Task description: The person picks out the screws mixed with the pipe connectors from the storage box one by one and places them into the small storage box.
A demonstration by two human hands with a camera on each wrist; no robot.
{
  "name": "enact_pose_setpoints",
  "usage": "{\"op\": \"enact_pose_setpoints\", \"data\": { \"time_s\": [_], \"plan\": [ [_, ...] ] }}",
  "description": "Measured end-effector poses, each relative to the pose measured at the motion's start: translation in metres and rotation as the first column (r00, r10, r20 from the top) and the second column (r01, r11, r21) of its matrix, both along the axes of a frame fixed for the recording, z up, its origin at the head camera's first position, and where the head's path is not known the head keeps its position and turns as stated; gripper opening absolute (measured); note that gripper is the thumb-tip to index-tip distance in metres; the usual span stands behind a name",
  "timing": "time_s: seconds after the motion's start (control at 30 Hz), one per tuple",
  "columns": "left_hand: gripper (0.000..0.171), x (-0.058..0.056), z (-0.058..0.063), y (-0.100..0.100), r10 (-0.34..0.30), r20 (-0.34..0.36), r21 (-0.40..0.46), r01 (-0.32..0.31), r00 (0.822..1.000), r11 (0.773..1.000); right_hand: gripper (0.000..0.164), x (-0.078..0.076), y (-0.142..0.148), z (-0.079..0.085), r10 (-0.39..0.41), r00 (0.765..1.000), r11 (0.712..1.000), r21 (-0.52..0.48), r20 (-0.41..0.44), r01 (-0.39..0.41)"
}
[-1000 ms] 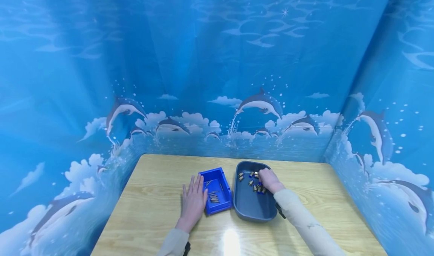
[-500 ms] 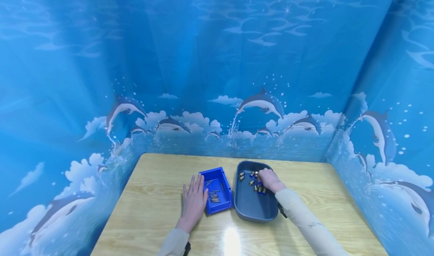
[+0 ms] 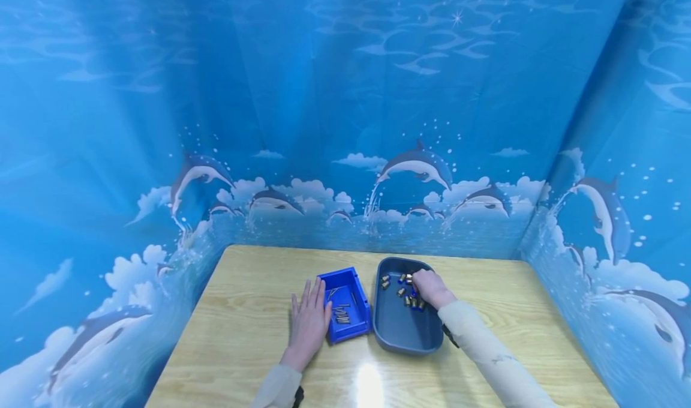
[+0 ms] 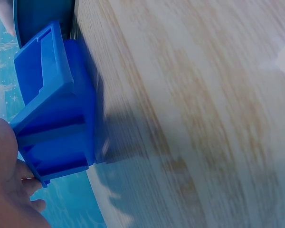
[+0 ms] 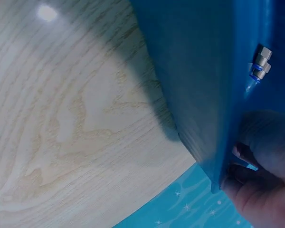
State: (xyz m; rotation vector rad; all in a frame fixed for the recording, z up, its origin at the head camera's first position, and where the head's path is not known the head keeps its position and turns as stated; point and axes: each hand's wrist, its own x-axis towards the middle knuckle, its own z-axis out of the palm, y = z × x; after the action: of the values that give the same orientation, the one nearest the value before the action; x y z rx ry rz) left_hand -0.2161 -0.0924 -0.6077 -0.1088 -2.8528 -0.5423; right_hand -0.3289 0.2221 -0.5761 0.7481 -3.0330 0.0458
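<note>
My left hand (image 3: pixel 309 324) lies with straight fingers along the left side of a small blue parts bin (image 3: pixel 351 334), its fingertips at the rim. In the left wrist view that hand (image 4: pixel 2 175) touches the bin's wall (image 4: pixel 61 114). Several thin metal pins (image 3: pixel 342 316) lie in the bin. My right hand (image 3: pixel 430 286) reaches over the right rim into a dark blue-grey tray (image 3: pixel 405 336), fingers bent down among brass push-in fittings with blue collars (image 3: pixel 407 300). In the right wrist view the fingertips of this hand (image 5: pixel 270 161) are partly hidden; I cannot tell whether they pinch a fitting.
Both containers stand side by side on a light wood-grain table (image 3: pixel 259 276). A blue curtain (image 3: pixel 302 96) printed with dolphins closes off the back and sides. Light glares off the table (image 3: pixel 369 384) near the front.
Almost nothing differs. The whole head view has shifted very slightly; both hands and both containers keep their places.
</note>
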Motion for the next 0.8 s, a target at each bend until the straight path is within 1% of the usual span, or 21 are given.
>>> {"op": "enact_pose_setpoints", "data": {
  "time_s": [0.13,0.27,0.33,0.5,0.6,0.67,0.8],
  "plan": [
    [0.06,0.0,0.0,0.001,0.001,0.004,-0.009,0.0,1.0,1.0,0.03,-0.001,-0.001,-0.003,0.024,0.999,0.998,0.053,-0.037,-0.022],
    [0.061,-0.001,0.0,0.001,0.006,0.012,-0.017,-0.005,1.0,1.0,0.02,-0.003,-0.001,-0.006,0.037,0.998,0.994,0.104,-0.045,-0.033],
    [0.061,-0.001,0.0,0.002,0.003,0.002,-0.018,-0.003,1.0,1.0,0.018,-0.004,0.0,-0.008,0.041,0.998,0.991,0.13,-0.047,-0.035],
    [0.06,-0.001,0.0,0.002,0.006,-0.014,-0.019,-0.006,1.0,1.0,0.021,-0.007,0.001,-0.01,0.069,0.996,0.989,0.132,-0.063,-0.06],
    [0.06,0.0,0.0,0.002,0.007,-0.012,-0.017,-0.007,1.0,1.0,0.025,-0.006,0.004,-0.009,0.09,0.995,0.992,0.091,-0.042,-0.085],
    [0.06,0.0,0.0,0.002,0.006,-0.008,-0.016,-0.006,1.0,1.0,0.028,-0.006,0.006,-0.009,0.092,0.996,0.994,0.057,0.001,-0.092],
    [0.061,0.0,0.0,0.0,0.004,0.006,-0.01,-0.003,1.0,1.0,0.027,-0.007,0.011,-0.006,0.105,0.992,0.993,-0.055,0.067,-0.101]
  ]
}}
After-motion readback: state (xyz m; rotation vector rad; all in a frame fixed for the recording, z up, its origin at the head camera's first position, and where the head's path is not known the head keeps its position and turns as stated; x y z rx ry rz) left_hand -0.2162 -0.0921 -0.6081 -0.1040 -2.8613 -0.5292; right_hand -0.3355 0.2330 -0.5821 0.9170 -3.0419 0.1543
